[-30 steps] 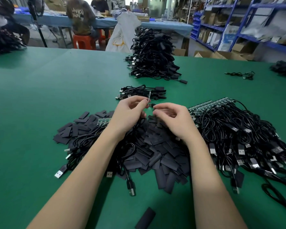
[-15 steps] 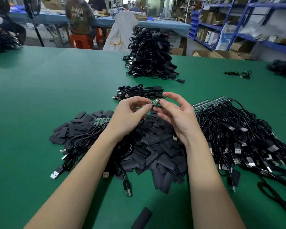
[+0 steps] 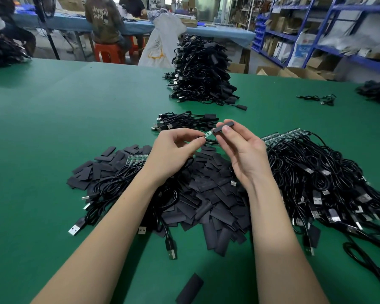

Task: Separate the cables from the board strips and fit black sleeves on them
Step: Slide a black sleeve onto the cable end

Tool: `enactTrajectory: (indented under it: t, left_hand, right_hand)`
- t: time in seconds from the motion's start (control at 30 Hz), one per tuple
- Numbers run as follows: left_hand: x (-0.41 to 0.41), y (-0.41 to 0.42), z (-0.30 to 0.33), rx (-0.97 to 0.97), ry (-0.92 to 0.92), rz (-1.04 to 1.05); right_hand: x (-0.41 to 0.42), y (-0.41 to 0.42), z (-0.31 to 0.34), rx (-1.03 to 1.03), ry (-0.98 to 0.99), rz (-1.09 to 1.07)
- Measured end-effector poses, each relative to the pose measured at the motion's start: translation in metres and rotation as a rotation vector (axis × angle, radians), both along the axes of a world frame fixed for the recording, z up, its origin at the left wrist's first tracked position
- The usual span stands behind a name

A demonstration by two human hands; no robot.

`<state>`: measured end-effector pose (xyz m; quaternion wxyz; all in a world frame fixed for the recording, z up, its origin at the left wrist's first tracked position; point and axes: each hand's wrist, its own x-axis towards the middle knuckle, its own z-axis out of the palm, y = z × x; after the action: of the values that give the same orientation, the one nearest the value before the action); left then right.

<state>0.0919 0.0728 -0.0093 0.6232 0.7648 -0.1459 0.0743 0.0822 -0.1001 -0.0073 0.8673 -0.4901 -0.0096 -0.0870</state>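
Observation:
My left hand [image 3: 173, 148] pinches the cable end just behind a small green board [image 3: 208, 133]. A black sleeve [image 3: 223, 126] is pinched by my right hand [image 3: 242, 148], its open mouth over the board's far tip. Both hands hover above a heap of flat black sleeves [image 3: 206, 194]. Unseparated cables on green board strips [image 3: 281, 137] lie in a tangle [image 3: 316, 178] to the right. Another board strip with cables [image 3: 136, 160] lies at the left of the heap.
A small bundle of sleeved cables [image 3: 184, 121] lies just beyond my hands, with a tall stack of cables [image 3: 200, 73] behind it. One loose sleeve [image 3: 190, 291] rests near the table's front edge. People sit at a blue table [image 3: 217, 31] in the background.
My right hand has lifted a black sleeve up to the board's tip. Both hands have risen slightly; the left keeps its pinch on the cable end.

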Motion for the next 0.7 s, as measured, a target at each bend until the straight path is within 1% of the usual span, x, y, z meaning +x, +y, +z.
enactTrajectory:
  t: [0.33, 0.7]
  left_hand:
    - [0.003, 0.002, -0.002, 0.020, -0.033, -0.044]
    - [0.004, 0.006, -0.001, 0.049, -0.051, -0.099]
  right_hand:
    - [-0.001, 0.000, 0.000, -0.067, -0.023, -0.029]
    - [-0.005, -0.013, 0.002, -0.095, -0.024, 0.093]
